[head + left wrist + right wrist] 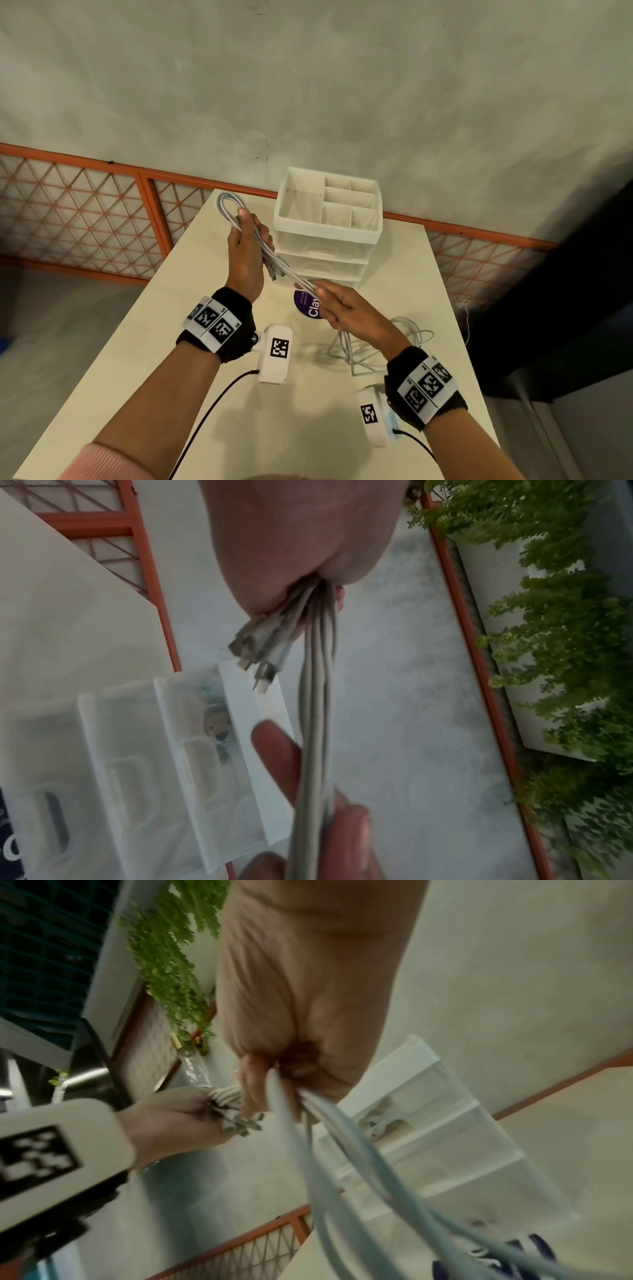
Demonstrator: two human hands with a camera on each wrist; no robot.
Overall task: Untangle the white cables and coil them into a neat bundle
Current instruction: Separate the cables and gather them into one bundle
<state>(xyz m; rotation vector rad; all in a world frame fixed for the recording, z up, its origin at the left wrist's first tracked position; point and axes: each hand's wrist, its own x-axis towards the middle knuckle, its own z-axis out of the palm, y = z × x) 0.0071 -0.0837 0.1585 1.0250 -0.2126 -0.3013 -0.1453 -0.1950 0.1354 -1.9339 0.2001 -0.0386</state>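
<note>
Several white cables [287,270] run taut between my two hands above the table. My left hand [247,247] grips them folded into a loop [227,205] that sticks up past the thumb, with the metal plugs [255,653] poking out below the palm. My right hand [337,307] pinches the same strands [287,1112] lower and nearer. From it the loose remainder [383,346] falls in a tangled heap on the table to the right. In the left wrist view the cable strands [316,723] run down to my right fingers [274,750].
A white drawer organiser [327,226] with open top compartments stands at the back of the cream table [171,394], right behind the hands. A dark blue round sticker [310,305] lies under the cables. An orange mesh railing [85,212] borders the far side.
</note>
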